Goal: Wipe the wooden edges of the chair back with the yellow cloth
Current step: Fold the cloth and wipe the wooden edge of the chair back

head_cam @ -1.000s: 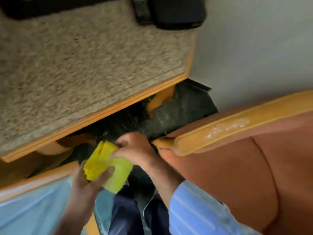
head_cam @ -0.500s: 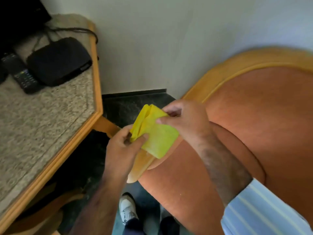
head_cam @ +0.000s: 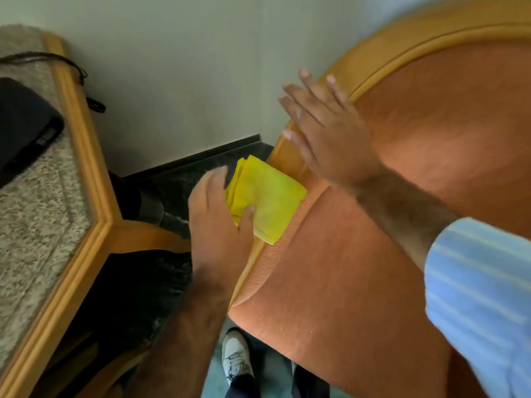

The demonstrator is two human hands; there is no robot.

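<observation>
A folded yellow cloth (head_cam: 267, 198) lies against the chair's wooden side edge (head_cam: 283, 156), held by my left hand (head_cam: 218, 216) with the thumb over its lower corner. The chair has orange upholstery (head_cam: 416, 173) and a curved light wooden frame (head_cam: 402, 50) along the top of its back. Above the cloth, my right hand (head_cam: 327, 130) is spread open with fingers apart, resting on the wooden frame and holding nothing.
A granite-topped table with a wooden rim (head_cam: 83, 156) stands at left, carrying a black box (head_cam: 23, 124) and a cable (head_cam: 69, 67). A pale wall (head_cam: 186, 67) is behind. Dark floor (head_cam: 178, 182) lies between table and chair; my white shoe (head_cam: 237, 357) is below.
My right hand has let go of the cloth and moved up onto the chair frame, fingers spread. My left hand now holds the cloth alone against the wooden edge.
</observation>
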